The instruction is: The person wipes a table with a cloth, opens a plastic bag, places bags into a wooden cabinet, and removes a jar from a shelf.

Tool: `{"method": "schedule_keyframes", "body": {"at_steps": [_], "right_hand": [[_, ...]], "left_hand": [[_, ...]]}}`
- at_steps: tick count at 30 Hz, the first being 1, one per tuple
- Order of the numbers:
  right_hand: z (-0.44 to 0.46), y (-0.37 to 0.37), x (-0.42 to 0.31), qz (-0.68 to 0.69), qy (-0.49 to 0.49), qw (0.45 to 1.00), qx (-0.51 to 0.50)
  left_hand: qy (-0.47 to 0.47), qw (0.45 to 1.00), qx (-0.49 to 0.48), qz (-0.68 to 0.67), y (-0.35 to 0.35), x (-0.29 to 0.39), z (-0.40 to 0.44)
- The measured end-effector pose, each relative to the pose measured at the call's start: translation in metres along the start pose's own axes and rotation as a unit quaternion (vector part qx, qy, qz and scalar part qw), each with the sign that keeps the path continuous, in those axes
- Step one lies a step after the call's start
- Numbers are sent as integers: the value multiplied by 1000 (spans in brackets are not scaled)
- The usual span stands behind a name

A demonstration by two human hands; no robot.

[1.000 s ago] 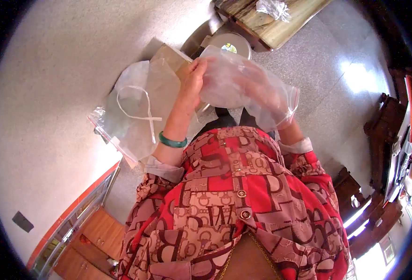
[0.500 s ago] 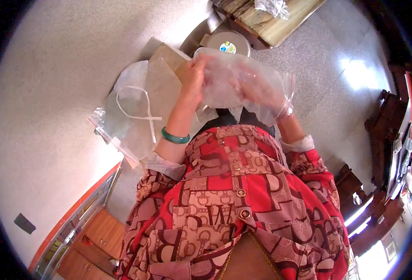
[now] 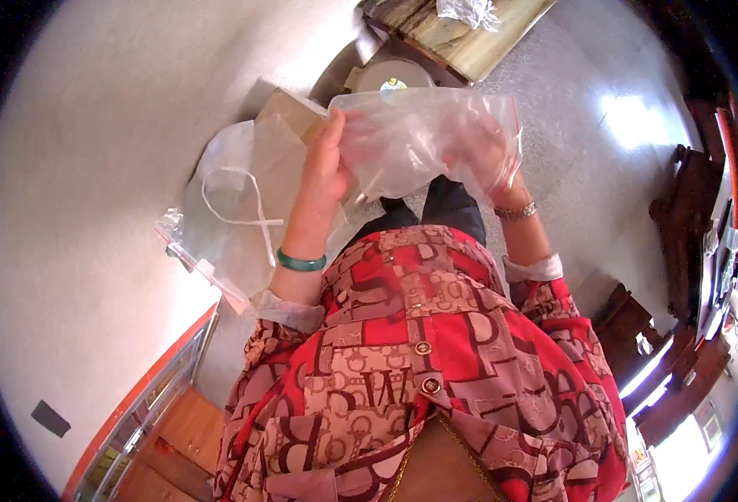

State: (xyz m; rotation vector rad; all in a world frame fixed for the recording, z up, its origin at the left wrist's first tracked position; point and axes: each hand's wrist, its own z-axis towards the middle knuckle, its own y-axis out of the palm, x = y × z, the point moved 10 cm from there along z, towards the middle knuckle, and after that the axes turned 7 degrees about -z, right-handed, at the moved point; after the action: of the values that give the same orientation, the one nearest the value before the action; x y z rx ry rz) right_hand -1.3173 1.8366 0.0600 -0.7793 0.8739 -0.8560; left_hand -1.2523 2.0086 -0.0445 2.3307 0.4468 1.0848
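A clear plastic zip bag (image 3: 411, 125) is stretched between my hands, a thin red strip along its right edge. My left hand (image 3: 329, 155), below a green bangle (image 3: 300, 261), grips the bag's left end with the thumb on the near side. My right hand (image 3: 484, 155) shows hazily through the film and looks to be inside the bag, its fingers stretched towards the left. A metal watch (image 3: 515, 212) sits on that wrist, just outside the bag's edge. No contents can be made out in the bag.
On the left, another clear bag (image 3: 235, 197) lies with a white cord loop (image 3: 258, 222). A cardboard box (image 3: 292, 113) and a round lidded container (image 3: 411, 74) stand beyond. Crumpled plastic (image 3: 469, 12) rests on a wooden table (image 3: 436, 35). Dark wooden furniture (image 3: 691, 197) lines the right.
My right hand has drawn back to the right, so the watch now shows outside the bag. The bag is flatter and more stretched. My left hand still holds its end.
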Motion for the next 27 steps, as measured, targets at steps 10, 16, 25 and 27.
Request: {"method": "schedule_keyframes", "body": {"at_steps": [10, 16, 25, 27], "right_hand": [[-5, 11, 32, 109, 222, 964, -102], [-14, 18, 42, 255, 194, 943, 86], [2, 12, 43, 346, 222, 910, 57], [10, -6, 35, 228, 121, 963, 73]], "left_hand": [[34, 989, -66, 125, 58, 21, -22], [65, 971, -73, 220, 62, 19, -22], [55, 983, -42, 172, 47, 16, -15], [42, 992, -21, 117, 42, 15, -15]]}}
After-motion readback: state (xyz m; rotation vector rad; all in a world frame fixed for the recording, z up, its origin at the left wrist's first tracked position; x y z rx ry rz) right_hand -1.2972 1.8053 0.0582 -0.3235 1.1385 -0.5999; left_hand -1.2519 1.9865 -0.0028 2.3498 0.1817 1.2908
